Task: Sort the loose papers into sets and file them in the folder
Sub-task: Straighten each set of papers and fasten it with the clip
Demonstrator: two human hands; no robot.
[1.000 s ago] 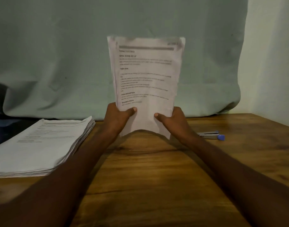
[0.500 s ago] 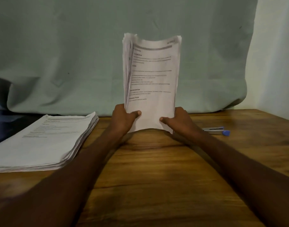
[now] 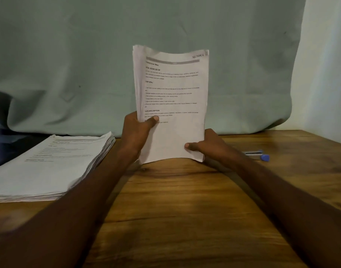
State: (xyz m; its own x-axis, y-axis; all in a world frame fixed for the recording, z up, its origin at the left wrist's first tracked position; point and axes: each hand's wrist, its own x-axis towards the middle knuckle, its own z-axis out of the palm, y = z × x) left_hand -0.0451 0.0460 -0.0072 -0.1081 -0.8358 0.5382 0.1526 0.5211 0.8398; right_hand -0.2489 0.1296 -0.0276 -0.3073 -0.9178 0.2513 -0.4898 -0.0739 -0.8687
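I hold a bundle of printed sheets (image 3: pixel 173 105) upright, its bottom edge resting on the wooden table (image 3: pixel 185 209). "SECTION 1" is handwritten at the top right of the front sheet. My left hand (image 3: pixel 135 134) grips the bundle's left edge, thumb across the front. My right hand (image 3: pixel 206 146) grips the lower right corner, thumb on the front. A thick stack of more printed papers (image 3: pixel 49 165) lies flat on the table to the left. No folder is in view.
A stapler with a blue end (image 3: pixel 257 154) lies on the table to the right of my right hand. A pale green cloth (image 3: pixel 88 64) hangs behind the table, and a white wall (image 3: pixel 328 74) stands at the right.
The bundle has stayed upright on the table. My left hand slid higher up its left edge, and the sheets, fanned apart half a second ago, are squared together.
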